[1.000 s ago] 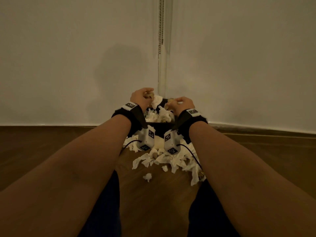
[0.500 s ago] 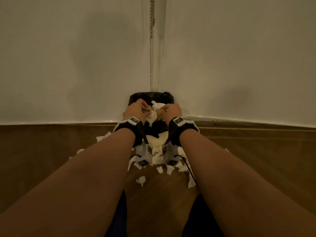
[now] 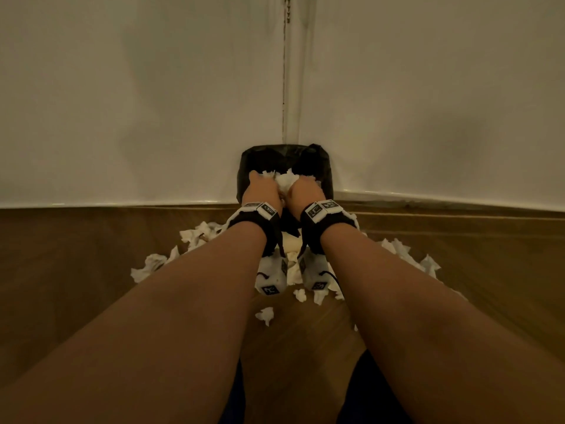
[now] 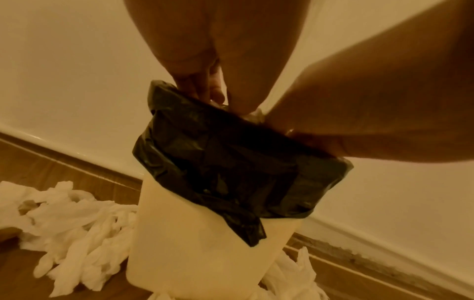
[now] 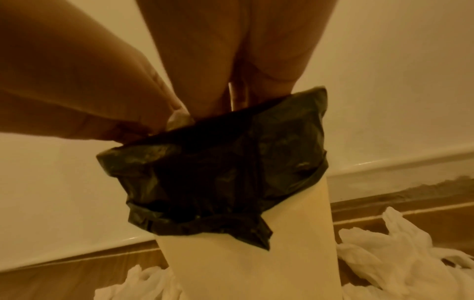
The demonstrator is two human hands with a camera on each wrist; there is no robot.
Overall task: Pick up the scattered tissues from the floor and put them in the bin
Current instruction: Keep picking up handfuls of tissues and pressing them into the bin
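A cream bin (image 3: pixel 318 162) with a black liner stands in the corner of the room. Both my hands are at its mouth, side by side. My left hand (image 3: pixel 263 191) and my right hand (image 3: pixel 305 191) curl round a wad of white tissues (image 3: pixel 286 180) held between them, just inside the liner rim. In the left wrist view my fingers (image 4: pixel 202 85) reach down past the liner (image 4: pixel 231 168), and a bit of tissue (image 4: pixel 252 115) shows at the rim. The right wrist view has the same bit of tissue (image 5: pixel 179 119) beside my fingers (image 5: pixel 231 81). What lies deeper in the bin is hidden.
Crumpled tissues lie on the wooden floor all round the bin's foot: at the left (image 3: pixel 153 266), at the right (image 3: pixel 400 249) and small scraps nearer me (image 3: pixel 266 315). White walls and a skirting board (image 3: pixel 428 197) close in behind the bin. My knees frame the bottom edge.
Both hands have moved forward and down with the tissue wad, from in front of the bin into its mouth. More floor tissues at the left and right have come into view.
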